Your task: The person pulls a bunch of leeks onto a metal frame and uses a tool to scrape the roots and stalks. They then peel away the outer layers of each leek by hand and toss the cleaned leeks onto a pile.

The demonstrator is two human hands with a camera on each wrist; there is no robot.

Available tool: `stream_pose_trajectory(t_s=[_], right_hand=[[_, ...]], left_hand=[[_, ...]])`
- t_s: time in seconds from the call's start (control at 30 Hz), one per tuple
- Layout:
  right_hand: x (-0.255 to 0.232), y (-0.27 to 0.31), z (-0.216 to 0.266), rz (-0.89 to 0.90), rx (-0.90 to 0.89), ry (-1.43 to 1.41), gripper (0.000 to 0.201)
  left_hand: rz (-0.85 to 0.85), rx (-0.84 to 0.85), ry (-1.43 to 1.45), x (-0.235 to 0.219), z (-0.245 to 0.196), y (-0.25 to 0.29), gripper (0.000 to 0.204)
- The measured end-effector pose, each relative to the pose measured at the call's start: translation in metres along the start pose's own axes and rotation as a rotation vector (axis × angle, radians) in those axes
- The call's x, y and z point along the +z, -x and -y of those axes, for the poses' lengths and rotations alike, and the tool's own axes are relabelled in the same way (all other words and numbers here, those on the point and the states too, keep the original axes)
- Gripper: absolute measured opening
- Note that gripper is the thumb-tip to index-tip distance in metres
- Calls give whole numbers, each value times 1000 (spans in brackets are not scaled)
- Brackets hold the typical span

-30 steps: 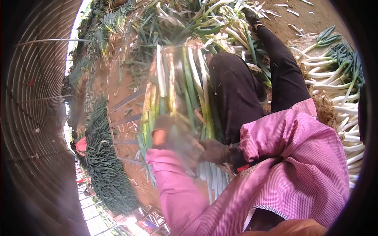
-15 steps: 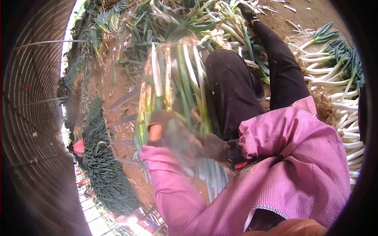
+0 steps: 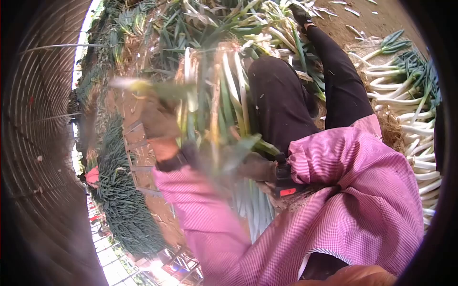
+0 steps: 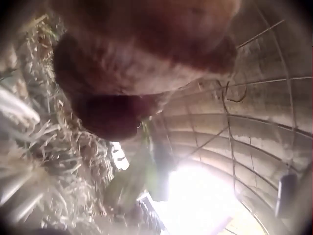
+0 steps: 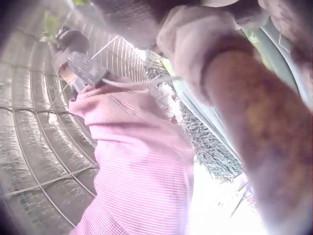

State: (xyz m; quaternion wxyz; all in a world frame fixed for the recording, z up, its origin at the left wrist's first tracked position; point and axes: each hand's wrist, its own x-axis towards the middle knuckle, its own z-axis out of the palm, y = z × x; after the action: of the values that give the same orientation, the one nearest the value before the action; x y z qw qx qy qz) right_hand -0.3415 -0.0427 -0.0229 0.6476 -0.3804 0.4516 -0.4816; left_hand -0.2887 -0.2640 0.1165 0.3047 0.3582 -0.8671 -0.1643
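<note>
Green heap of cut leeks (image 3: 126, 205) lies far left on red soil. Next, gloved left hand (image 3: 160, 119) — blurred, raised beside the leek bundle (image 3: 224, 95), pinching a green leaf strip (image 3: 143, 86) w/ curled fingers. Bundle rests across the person's lap, roots up. Right hand (image 3: 255, 167) sits under the stalks; grip can't be told. Far right — trimmed white leeks (image 3: 410, 100) stacked on the ground.

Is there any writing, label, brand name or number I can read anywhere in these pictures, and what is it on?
None can be read in any view.
The small red patch on the black wrist device by the right hand is too small and blurred to show any lettering.
The leeks, the pink sleeves and the left hand show no print.
</note>
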Motion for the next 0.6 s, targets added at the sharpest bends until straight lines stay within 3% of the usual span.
stream_pose_trajectory(t_s=[0.07, 0.1, 0.17, 0.2, 0.23, 0.27, 0.37, 0.43, 0.5, 0.53, 0.6], right_hand=[[10, -22, -49, -143, -301, 129, 39], [10, -29, -53, -220, -448, 192, 39], [4, -33, -52, -311, -412, 81, 40], [-8, -24, -13, -318, -227, -93, 42], [-19, -17, 15, -316, -38, -269, 43], [-26, -15, 24, -328, 101, -268, 46], [-20, -5, 23, -256, 26, -25, 42], [-9, -9, 2, -72, 2, 154, 39], [-3, -51, -60, 54, -344, 498, 36], [-19, -65, -31, -42, -601, 605, 27], [-51, -92, 29, -429, -1082, 880, 11]], left_hand=[[-41, 82, -200, -9, 64, -28, 24], [52, 149, -467, -10, 88, -36, 25], [353, 75, -823, 5, 130, -21, 19], [565, -72, -906, 11, 137, 4, 15], [732, 45, -1183, 32, 119, 38, 12], [772, 14, -1167, 47, 105, 68, 12], [716, -167, -952, 59, 84, 136, 13], [617, -291, -814, 53, 88, 157, 14], [544, -353, -737, 47, 94, 164, 14], [522, -371, -715, 45, 95, 165, 14], [490, -402, -674, 42, 104, 170, 15]])
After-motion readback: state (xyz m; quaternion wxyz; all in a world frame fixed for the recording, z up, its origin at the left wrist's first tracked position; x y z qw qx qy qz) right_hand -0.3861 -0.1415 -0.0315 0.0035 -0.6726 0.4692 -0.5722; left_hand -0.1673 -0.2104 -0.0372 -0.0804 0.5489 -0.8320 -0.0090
